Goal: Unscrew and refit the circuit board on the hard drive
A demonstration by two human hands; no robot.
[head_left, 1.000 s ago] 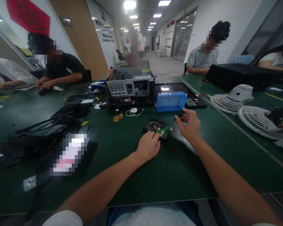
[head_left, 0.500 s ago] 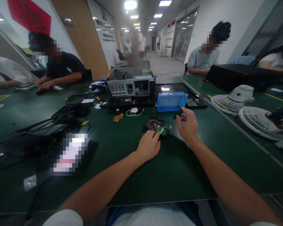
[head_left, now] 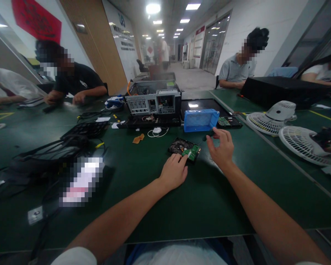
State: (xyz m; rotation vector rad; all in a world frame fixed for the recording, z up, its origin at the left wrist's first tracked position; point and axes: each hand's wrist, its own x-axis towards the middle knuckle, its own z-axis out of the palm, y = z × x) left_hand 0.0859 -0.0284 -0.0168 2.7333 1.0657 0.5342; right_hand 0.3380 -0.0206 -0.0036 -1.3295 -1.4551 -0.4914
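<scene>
A hard drive (head_left: pixel 179 145) lies flat on the green table, its circuit board side up. My left hand (head_left: pixel 174 171) steadies it at the near edge, fingers bent over the rim by the green board. Between the thumb and fingers of my right hand (head_left: pixel 221 148) is a small dark screwdriver (head_left: pixel 205 137), its thin shaft pointing left at the drive's right end. Whether the tip touches a screw is too small to tell. Just behind this hand stands a blue plastic tray (head_left: pixel 200 120), tipped on its side.
An opened computer case (head_left: pixel 154 101) stands behind the drive. Black cables and parts (head_left: pixel 57 152) lie left, near a lit, blurred-out screen (head_left: pixel 82 182). White fan parts (head_left: pixel 267 117) and a black case (head_left: pixel 281 92) are at right. Several people sit around the table.
My right hand has shifted very slightly with the screwdriver; my left hand stays on the drive. Across the table at left, a person's hands have moved apart.
</scene>
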